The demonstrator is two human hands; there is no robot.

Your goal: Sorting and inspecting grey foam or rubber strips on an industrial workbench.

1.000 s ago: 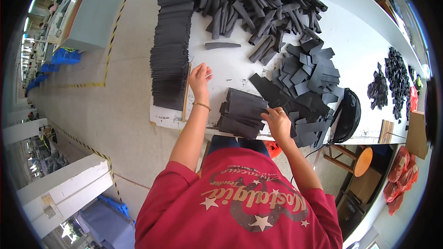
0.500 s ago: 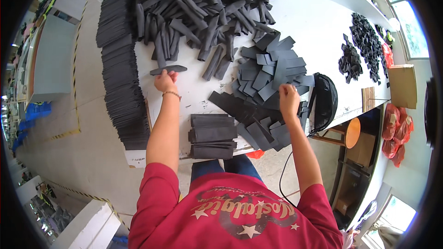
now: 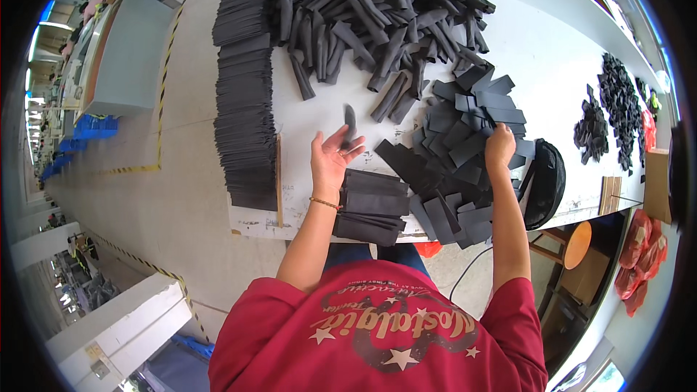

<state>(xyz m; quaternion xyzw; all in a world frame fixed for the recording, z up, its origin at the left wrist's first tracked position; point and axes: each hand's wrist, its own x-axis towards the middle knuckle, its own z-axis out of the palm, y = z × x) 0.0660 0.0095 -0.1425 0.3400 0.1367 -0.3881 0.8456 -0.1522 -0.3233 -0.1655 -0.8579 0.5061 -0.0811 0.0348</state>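
Sorting step, it seems: the left hand (image 3: 331, 157) is pinching a rolled black strip (image 3: 350, 117) just beyond the stacked black pieces (image 3: 372, 205) — the right hand (image 3: 499, 147) is pressing fingers-down on the flat-strip heap (image 3: 465, 131) right of that stack; whether it grips one I cannot tell.

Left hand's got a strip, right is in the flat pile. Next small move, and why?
Probably draw the left hand back and lay its dark strip on the neat stack at the table's near edge. The strip is lifted off the table, the stack lies just below that hand, and the right hand is on the flat pieces.
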